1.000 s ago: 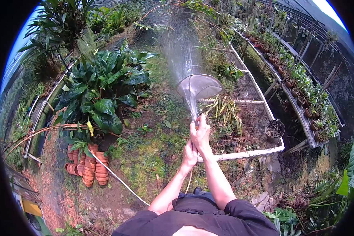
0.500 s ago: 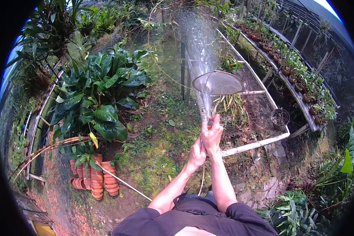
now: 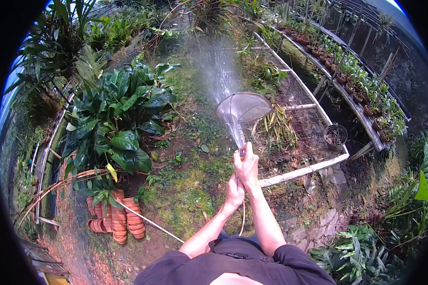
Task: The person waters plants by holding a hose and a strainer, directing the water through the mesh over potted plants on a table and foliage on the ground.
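Note:
My right hand [image 3: 247, 167] is closed round the front end of a garden hose [image 3: 244, 219], fingers wrapped close to where the water leaves it. Just behind and below, my left hand [image 3: 234, 194] grips the hose too, touching the right wrist. A white water spray [image 3: 219, 71] shoots forward and slightly left from the hose end. In front of the hands, a grey translucent disc with a dark rim [image 3: 252, 108] overlaps the spray. The hose end is mostly hidden by my fingers.
On the left stand a large leafy plant [image 3: 123, 114] and stacked terracotta pots [image 3: 134, 218]. A wire-mesh bench [image 3: 297, 175] with a white frame lies ahead right, carrying a dark pot [image 3: 335, 137]. Farther right, a long shelf [image 3: 366, 126] holds several potted plants.
Both hands, the hose end and the disc have shifted left. The spray now leans more to the left. The grip on the hose is the same.

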Demonstrator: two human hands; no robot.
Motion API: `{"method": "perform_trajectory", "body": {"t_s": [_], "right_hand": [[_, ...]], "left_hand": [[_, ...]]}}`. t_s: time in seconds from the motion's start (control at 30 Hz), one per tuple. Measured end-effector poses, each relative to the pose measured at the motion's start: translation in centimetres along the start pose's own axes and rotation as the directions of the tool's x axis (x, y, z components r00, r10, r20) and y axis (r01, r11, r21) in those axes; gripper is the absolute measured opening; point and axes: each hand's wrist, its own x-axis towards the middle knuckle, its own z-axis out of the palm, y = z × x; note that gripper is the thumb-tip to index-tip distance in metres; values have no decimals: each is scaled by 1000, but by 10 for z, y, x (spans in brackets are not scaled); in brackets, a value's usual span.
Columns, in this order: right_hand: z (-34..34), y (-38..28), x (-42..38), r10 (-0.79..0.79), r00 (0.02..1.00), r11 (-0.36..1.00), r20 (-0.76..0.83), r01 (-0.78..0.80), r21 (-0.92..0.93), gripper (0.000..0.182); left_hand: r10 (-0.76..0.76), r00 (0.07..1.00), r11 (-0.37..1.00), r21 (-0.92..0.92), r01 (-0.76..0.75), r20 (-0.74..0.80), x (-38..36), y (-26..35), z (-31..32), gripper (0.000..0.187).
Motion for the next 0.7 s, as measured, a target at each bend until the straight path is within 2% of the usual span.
{"method": "perform_trajectory", "body": {"t_s": [0.1, 0.17, 0.27, 0.3, 0.37, 0.47, 0.5, 0.63, 0.7], "right_hand": [[-40, 7, 4, 50, 998, 998, 35, -51, 31, 19], [-72, 21, 4, 72, 997, 997, 33, -73, 18, 19], [-130, 31, 9, 48, 997, 998, 65, -50, 31, 17], [-143, 41, 12, -42, 999, 997, 26, 41, 59, 16], [-171, 56, 13, -49, 999, 997, 7, 48, 61, 16], [-212, 56, 20, -65, 998, 996, 5, 65, 62, 16], [-222, 55, 23, -76, 997, 995, 6, 76, 59, 16], [-251, 54, 28, -93, 996, 993, 19, 91, 72, 16], [-260, 55, 28, -104, 994, 992, 14, 103, 76, 16]], "left_hand": [[123, 990, 992, -19, -125, -62, -6, 7, 41, 31], [120, 992, 991, -51, -122, -46, -17, 17, 74, 31], [126, 991, 987, -91, -130, -47, -31, 27, 128, 30], [132, 990, 986, -91, -137, -56, -34, 30, 146, 30], [129, 990, 988, -75, -132, -53, -42, 39, 175, 29], [234, 968, 969, -57, -240, -87, -44, 63, 211, 28], [171, 983, 982, -70, -176, -68, -49, 70, 219, 28], [109, 991, 993, -30, -112, -75, -61, 85, 246, 29], [120, 988, 991, -51, -125, -98, -65, 88, 255, 29]]}}
